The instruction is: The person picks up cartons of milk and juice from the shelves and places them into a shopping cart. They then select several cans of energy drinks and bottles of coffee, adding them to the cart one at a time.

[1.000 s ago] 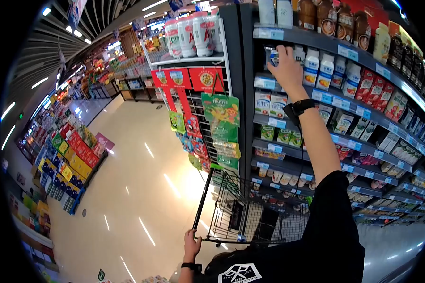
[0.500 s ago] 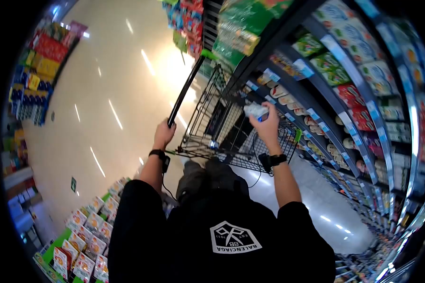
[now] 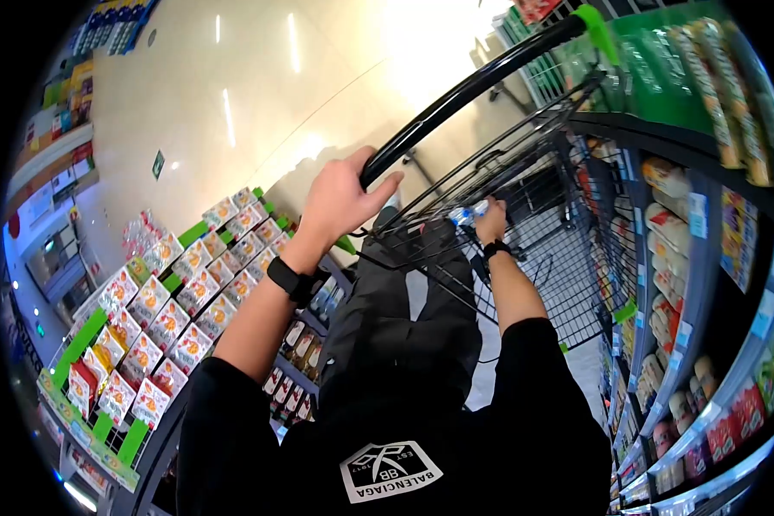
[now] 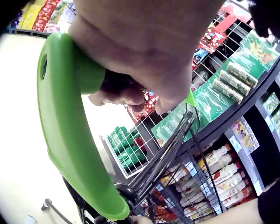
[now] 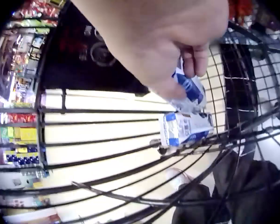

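Note:
My left hand [image 3: 337, 196] grips the near end of the black handlebar [image 3: 473, 90] of a shopping cart; in the left wrist view its fingers curl round the bar beside a green end piece [image 4: 72, 135]. Down inside the wire basket [image 3: 568, 275], my right hand [image 3: 492, 221] pinches a small blue-and-white carton [image 5: 192, 91] between thumb and fingers. Just below it, a second blue-and-white carton [image 5: 184, 129] lies against the basket wires, and the two overlap in the right wrist view.
Store shelves [image 3: 692, 284] with bottles and packs run close along the cart's right side. On the left stands a display rack [image 3: 159, 322] of white-labelled packs. A wire stand [image 4: 130, 154] with green packets is beyond the cart, and pale floor [image 3: 258, 95] stretches ahead.
My right hand has come down from the shelf into the cart with the carton. My left hand stays on the handlebar. The head view has tilted down and turned.

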The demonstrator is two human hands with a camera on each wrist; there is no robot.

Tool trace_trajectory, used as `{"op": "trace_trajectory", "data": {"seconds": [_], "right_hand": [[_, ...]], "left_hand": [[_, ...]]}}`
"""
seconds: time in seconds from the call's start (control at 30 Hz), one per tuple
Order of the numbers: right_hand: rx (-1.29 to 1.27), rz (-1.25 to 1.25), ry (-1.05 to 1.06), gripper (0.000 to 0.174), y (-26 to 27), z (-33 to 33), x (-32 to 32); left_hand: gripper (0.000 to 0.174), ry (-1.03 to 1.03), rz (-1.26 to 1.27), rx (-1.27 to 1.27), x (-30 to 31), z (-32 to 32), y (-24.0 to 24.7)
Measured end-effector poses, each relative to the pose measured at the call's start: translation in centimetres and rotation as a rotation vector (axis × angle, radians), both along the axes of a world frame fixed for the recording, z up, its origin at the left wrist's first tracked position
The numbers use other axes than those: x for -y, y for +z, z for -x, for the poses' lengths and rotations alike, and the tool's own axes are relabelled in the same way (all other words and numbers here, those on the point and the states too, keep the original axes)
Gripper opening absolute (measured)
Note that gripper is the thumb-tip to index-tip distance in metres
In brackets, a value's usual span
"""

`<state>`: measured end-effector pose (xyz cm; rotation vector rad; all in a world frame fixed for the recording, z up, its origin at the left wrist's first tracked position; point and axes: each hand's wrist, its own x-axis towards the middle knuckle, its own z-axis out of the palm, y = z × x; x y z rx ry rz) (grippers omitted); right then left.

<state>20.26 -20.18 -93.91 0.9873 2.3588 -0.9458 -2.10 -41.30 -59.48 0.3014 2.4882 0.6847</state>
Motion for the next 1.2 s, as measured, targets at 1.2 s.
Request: {"op": "trace_trajectory", "data": {"seconds": [1.2], "right_hand": [[-1.159, -1.141, -0.322, 0.033, 74.9, -7.5, -21.1]], "left_hand": [[0.09, -0.457, -0.42, -0.277, 3.7, -1.7, -0.8]]}}
